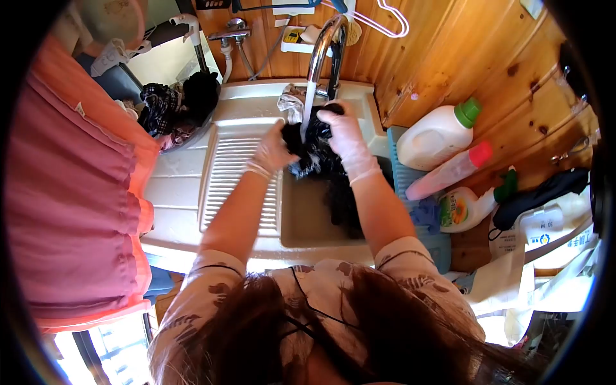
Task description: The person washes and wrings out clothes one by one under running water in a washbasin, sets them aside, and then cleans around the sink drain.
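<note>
Both my hands wear thin, see-through whitish gloves. A wet black garment with pale markings (319, 144) is bunched between them under the chrome faucet (326, 48), and a stream of water (308, 106) runs onto it. My left hand (273, 153) is closed on the cloth's left side, next to the ribbed washboard (237, 173). On the other side, my right hand (348, 136) grips the upper right part with bent fingers. Dark cloth hangs down into the sink basin (301, 221); I cannot tell whether it is the same piece. The fingertips are partly hidden by the fabric.
A light crumpled cloth (291, 102) lies behind the faucet's stream. Dark laundry (170, 106) is heaped at the back left. To the right stand a green-capped detergent jug (436, 138), a pink bottle (446, 172) and a spray bottle (463, 208). A pink curtain (77, 192) hangs at left.
</note>
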Available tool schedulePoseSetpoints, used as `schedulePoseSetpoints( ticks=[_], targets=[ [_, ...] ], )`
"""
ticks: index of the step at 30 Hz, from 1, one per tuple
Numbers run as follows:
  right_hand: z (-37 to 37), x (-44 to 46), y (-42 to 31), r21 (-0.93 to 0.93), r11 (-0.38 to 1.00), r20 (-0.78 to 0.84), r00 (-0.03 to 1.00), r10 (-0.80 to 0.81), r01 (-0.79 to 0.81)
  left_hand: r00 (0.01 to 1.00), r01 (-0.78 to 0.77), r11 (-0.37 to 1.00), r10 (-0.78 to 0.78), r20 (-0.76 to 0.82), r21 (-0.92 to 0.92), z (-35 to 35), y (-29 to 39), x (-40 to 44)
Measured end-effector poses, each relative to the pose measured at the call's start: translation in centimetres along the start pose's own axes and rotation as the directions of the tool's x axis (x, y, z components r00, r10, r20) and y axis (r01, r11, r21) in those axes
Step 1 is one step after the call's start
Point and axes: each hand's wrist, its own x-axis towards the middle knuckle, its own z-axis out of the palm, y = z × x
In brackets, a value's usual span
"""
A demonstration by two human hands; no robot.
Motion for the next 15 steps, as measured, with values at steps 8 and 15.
schedulePoseSetpoints(
  ticks=[8,15],
  targets=[
    [2.8,-7.3,4.0,-0.782,0.288,0.429,0.812,-0.396,0.553,0.991,0.075,0.423,0.072,0.116,-0.903,3.7,-7.6,3.2],
    [-1.0,4.1,8.4,-0.949,0.316,-0.004,0.999,-0.043,0.010,0.890,0.114,0.729,-0.377,-0.256,-0.675,6.3,-4.5,2.2]
  ],
)
